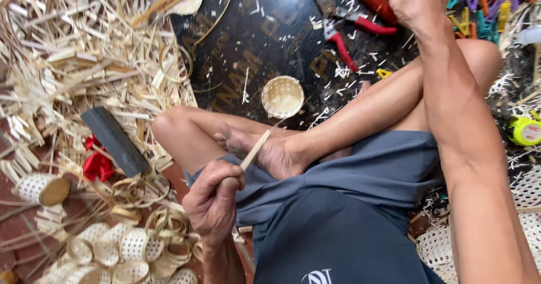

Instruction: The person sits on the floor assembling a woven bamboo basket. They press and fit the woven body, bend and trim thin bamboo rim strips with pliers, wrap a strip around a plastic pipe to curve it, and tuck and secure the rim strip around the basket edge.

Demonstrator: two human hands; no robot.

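Bamboo shavings and offcuts point(73, 53) cover the floor on the person's left, piled thick around a dark round board point(259, 41) that serves as the work surface ahead of their crossed bare legs. On that board sits a small woven basket point(282, 96), round and pale, just beyond the toes. The left hand point(213, 199) is curled tight around a thin bamboo strip point(255, 150); the fingers wrap the lower end, and the strip sticks up and away from the fist at a slant, its free end pointing towards the little basket but stopping short of it, over the foot. The right hand point(418, 2) is stretched out across the knee to the far edge of the board, among red-handled pliers point(352, 27) and cutters; its fingers are bent down there, but from this angle I cannot tell whether it has closed on anything. Beside the left knee lies a flat dark grey block point(114, 141) with a bit of red cloth point(97, 163) next to it. More small woven rings and basket parts point(129, 250) are heaped near the left forearm. A yellow-green tape measure point(524, 130) rests off to the right, and coloured plastic pieces point(484, 2) are scattered at the top right corner.
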